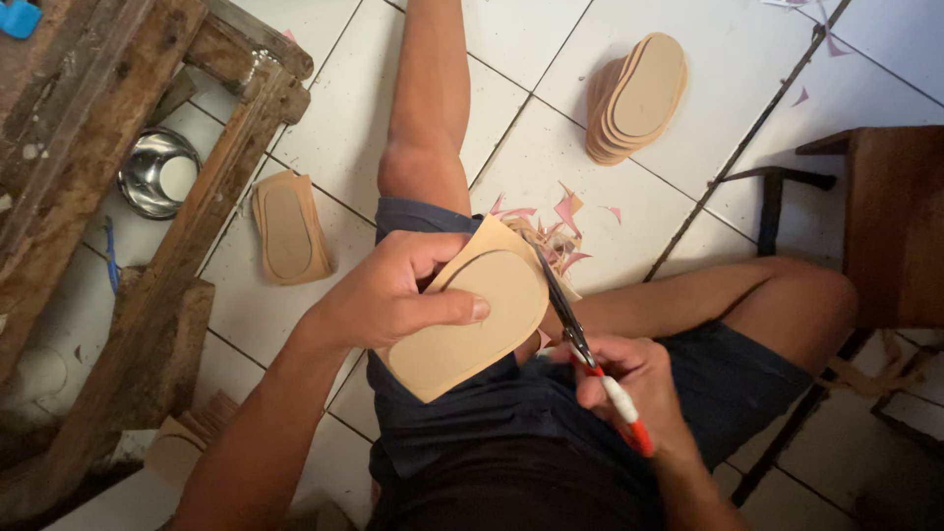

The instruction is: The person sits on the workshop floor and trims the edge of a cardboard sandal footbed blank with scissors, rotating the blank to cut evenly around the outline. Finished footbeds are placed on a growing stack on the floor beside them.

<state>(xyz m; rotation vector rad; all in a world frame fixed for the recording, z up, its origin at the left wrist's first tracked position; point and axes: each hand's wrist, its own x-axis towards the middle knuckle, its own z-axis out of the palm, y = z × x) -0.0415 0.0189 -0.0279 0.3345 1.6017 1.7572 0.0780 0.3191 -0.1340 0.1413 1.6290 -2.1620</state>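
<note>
My left hand (388,290) grips a tan sheet (477,320) marked with an insole outline, thumb lying across its top. My right hand (629,393) holds scissors (570,315) with red and white handles; the blades run along the sheet's right edge. I sit on the tiled floor with the sheet held over my lap. Pink and tan offcuts (560,226) lie on the tiles just beyond the sheet.
A stack of cut insoles (634,98) lies on the white tiles at the upper right. A pile of uncut marked sheets (288,228) lies at left, beside a wooden frame (197,187) and a metal bowl (157,172). A dark wooden stool (890,226) stands at right.
</note>
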